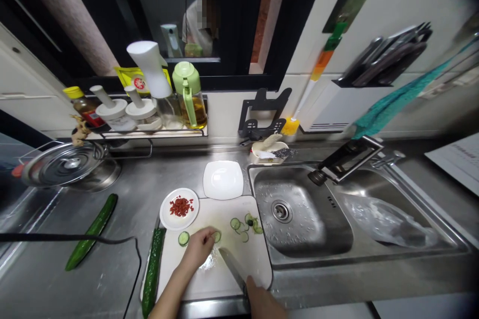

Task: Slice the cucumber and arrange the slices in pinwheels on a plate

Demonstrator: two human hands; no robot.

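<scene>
My right hand (262,301) grips a kitchen knife (232,268) by its handle, and the blade points up and left over the white cutting board (220,284). The fingers of my left hand (200,246) are curled at the middle of the board, with a cucumber slice (217,236) at their tips, just beyond the knife's point. Left of that hand lies another cucumber round (183,239). Several thin slices and peel scraps (245,224) lie at the board's upper right. A whole cucumber (152,274) rests along the board's left edge.
A round plate of red berries (170,219) overlaps the board's upper left corner. Behind stands a square white dish (223,180). The sink (299,209) adjoins on the right. A second cucumber (92,234) and a black cable (112,240) are at left; a condiment rack (179,133) is behind.
</scene>
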